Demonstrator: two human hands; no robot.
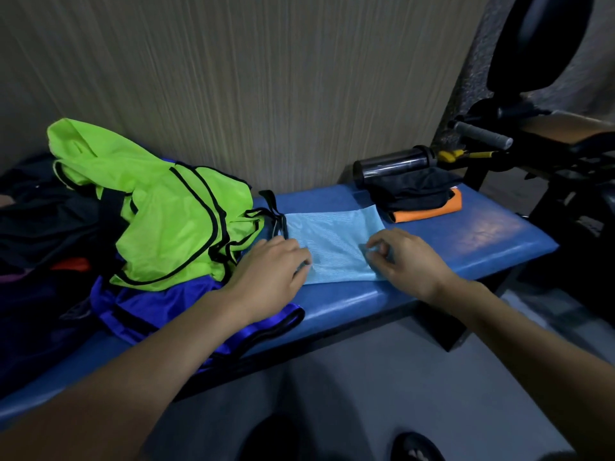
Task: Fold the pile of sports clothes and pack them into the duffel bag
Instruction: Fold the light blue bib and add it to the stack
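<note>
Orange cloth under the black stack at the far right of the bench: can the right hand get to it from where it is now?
Probably yes. The right hand pinches the light blue cloth; bare bench separates it from the orange cloth, though black clothes lie on top.

Both forearms are bare to the frame edge, no sleeves showing. The left hand (269, 271) and right hand (407, 261) wear no gloves, rings or watch. Below the surface (482, 234), a dark shoe (416, 449) with pale markings.
</note>
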